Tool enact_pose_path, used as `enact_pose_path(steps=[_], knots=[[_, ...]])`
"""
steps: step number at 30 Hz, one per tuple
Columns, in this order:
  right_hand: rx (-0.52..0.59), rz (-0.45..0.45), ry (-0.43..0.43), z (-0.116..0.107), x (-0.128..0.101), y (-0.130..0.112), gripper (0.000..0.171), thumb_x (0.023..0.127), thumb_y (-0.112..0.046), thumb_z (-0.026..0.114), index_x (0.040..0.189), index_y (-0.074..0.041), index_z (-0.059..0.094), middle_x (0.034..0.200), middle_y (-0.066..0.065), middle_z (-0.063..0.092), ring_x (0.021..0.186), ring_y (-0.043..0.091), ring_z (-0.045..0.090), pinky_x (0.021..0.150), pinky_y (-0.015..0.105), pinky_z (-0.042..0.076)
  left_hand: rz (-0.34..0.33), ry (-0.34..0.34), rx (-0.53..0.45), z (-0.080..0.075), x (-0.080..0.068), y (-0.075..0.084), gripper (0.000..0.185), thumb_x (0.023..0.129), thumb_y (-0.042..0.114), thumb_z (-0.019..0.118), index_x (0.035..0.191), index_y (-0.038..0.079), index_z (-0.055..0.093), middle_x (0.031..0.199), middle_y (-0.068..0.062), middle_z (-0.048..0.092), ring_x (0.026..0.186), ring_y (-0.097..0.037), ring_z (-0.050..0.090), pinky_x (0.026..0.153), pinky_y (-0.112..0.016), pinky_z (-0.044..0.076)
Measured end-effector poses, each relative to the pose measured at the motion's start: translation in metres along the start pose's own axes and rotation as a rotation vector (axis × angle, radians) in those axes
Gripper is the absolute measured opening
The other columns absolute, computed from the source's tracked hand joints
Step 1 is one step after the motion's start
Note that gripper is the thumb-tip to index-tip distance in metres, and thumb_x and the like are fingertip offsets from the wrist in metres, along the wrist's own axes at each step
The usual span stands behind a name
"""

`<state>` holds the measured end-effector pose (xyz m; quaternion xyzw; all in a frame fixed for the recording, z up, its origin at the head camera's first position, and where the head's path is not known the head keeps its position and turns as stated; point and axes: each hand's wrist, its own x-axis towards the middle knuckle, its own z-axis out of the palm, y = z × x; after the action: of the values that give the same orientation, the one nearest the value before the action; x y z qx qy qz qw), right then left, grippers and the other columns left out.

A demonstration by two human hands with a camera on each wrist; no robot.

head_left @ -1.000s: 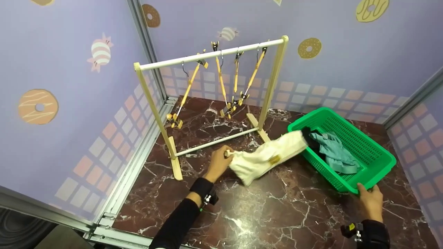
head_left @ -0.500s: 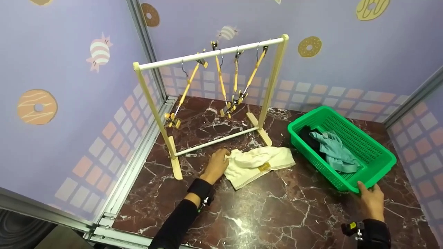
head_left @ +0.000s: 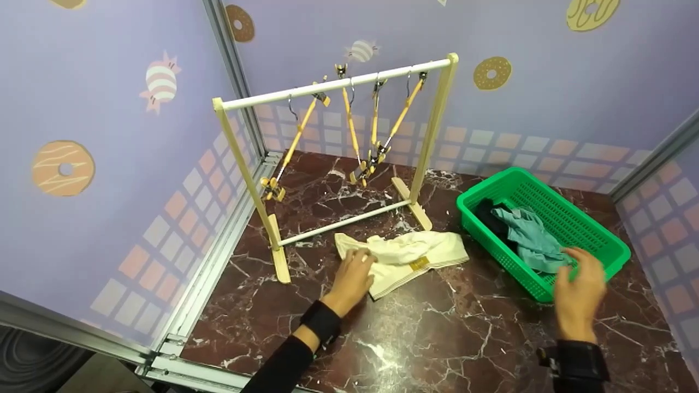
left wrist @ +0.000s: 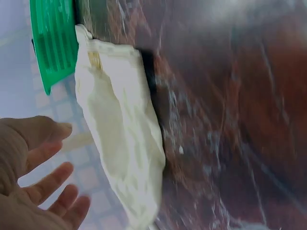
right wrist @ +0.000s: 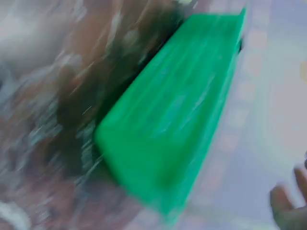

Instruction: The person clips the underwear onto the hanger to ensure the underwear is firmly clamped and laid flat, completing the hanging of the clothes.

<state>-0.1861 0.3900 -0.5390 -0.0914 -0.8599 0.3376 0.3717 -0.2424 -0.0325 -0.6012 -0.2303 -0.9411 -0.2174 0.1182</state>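
Observation:
A cream garment (head_left: pixel 431 245) with a stitched band and a gold label lies rumpled on the dark marbled surface. My left hand (head_left: pixel 352 279) is over its left end, fingers loosely bent; in the left wrist view the left hand (left wrist: pixel 36 175) appears apart from the cloth (left wrist: pixel 115 115) with thumb and fingers spread. Blurred by motion, my right hand (head_left: pixel 580 297) hovers at the near right corner of the green basket (head_left: pixel 494 248), fingers apart and holding nothing. Inside the basket lie a teal garment (head_left: pixel 529 237) and a black one (head_left: pixel 491 215).
Behind the cream garment stands a small drying rack (head_left: pixel 273 98) with a white top bar and wooden legs. Several clip hangers (head_left: pixel 299 139) dangle from it at different angles. Patterned wall panels (head_left: pixel 415 33) enclose the back and both sides.
The cream garment has come down from beside the basket onto the surface, and my left hand has let go of it. My right hand has released the basket's rim and lifted.

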Motion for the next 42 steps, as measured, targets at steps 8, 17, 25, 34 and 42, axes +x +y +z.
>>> enact_pose_path(steps=[8,17,25,34,42], knots=[[0.022,-0.289,-0.511,0.08,-0.024,-0.028,0.031,0.082,0.018,0.063,0.108,0.003,0.071,0.103,0.019,0.072,0.092,0.036,0.068,0.081,0.044,0.056,-0.004,-0.254,0.122,0.023,-0.009,0.018,0.044,0.086,0.03,0.082,0.119,0.007,0.064,0.116,-0.011,0.056,0.1,-0.029,0.053,0.078,-0.037,0.056],[-0.103,-0.263,-0.719,0.129,-0.032,-0.006,0.041,0.079,0.018,0.064,0.119,0.008,0.066,0.111,0.029,0.066,0.103,0.049,0.065,0.087,0.06,0.054,0.002,-0.272,0.139,0.034,-0.016,0.017,0.037,0.085,0.025,0.084,0.111,0.006,0.064,0.108,-0.009,0.054,0.098,-0.029,0.055,0.076,-0.038,0.057],[-0.058,-0.07,-0.834,0.144,-0.026,-0.003,0.051,0.082,0.013,0.059,0.134,0.012,0.055,0.123,0.04,0.056,0.114,0.054,0.057,0.098,0.062,0.048,0.049,-0.227,0.132,0.036,-0.018,0.01,0.028,0.085,0.009,0.079,0.107,0.004,0.063,0.106,-0.01,0.055,0.096,-0.029,0.053,0.077,-0.035,0.056],[-0.059,0.12,-0.835,0.153,-0.025,-0.007,0.054,0.086,0.007,0.06,0.138,0.016,0.049,0.137,0.045,0.044,0.127,0.057,0.045,0.107,0.063,0.041,0.136,-0.193,0.113,0.032,-0.014,0.012,0.013,0.084,0.007,0.071,0.096,0.003,0.066,0.092,-0.01,0.06,0.083,-0.028,0.058,0.075,-0.035,0.054],[-0.001,0.237,-0.798,0.153,-0.023,-0.01,0.041,0.087,0.004,0.058,0.126,0.016,0.058,0.113,0.034,0.064,0.103,0.044,0.062,0.087,0.05,0.053,0.156,-0.201,0.074,0.027,-0.011,0.015,0.004,0.094,0.008,0.064,0.093,0.005,0.063,0.089,-0.008,0.063,0.079,-0.026,0.063,0.068,-0.034,0.056]])
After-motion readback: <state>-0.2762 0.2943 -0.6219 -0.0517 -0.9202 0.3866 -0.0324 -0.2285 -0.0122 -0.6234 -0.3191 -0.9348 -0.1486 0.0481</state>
